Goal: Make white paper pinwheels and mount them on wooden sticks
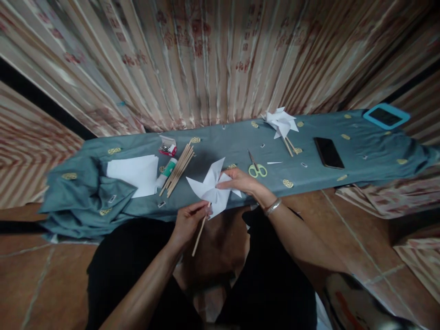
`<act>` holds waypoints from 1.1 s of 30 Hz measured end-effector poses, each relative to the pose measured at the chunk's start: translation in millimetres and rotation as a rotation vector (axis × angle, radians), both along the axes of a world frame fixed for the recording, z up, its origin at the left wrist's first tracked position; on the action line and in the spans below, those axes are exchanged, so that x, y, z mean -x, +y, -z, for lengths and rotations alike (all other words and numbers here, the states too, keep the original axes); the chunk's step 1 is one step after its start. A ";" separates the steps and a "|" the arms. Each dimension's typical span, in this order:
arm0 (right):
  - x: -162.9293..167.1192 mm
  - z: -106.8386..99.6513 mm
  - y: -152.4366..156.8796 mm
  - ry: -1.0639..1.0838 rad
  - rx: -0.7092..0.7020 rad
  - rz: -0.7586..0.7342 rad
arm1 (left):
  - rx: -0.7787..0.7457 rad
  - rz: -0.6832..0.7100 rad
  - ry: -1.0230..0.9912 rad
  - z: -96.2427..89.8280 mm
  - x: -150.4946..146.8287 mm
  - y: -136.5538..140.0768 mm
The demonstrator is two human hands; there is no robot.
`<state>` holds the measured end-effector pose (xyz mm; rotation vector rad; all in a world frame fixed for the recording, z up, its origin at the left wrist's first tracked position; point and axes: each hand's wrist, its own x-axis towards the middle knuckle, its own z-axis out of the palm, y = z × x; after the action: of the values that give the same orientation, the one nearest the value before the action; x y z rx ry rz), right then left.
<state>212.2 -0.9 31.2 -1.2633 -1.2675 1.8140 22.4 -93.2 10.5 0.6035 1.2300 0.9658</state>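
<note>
A white paper pinwheel (213,189) is held over the front edge of the cloth-covered table. My left hand (188,221) is closed on its wooden stick (199,237), just under the paper blades, and the stick's lower end points down toward my lap. My right hand (239,180) grips the pinwheel near its centre and right blade, thumb on top of the paper. The pinwheel's centre is partly covered by the thumb, so I cannot make out how paper and stick are joined.
Left of the hands lie several wooden sticks (179,168), a glue stick (166,174), a small open box (167,146) and white paper sheets (140,173). Green-handled scissors (257,170), finished pinwheels (282,123), a phone (328,152) and a blue-framed tablet (385,116) lie rightward on the table (237,137).
</note>
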 end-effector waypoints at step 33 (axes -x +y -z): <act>31.2 -27.9 45.3 -1.045 -0.407 -0.770 | 0.257 -0.172 -0.374 26.4 -23.5 -18.1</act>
<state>181.0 44.3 59.1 -1.6548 -2.8244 1.1016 45.9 -111.3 -16.0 0.1070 1.0564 0.9909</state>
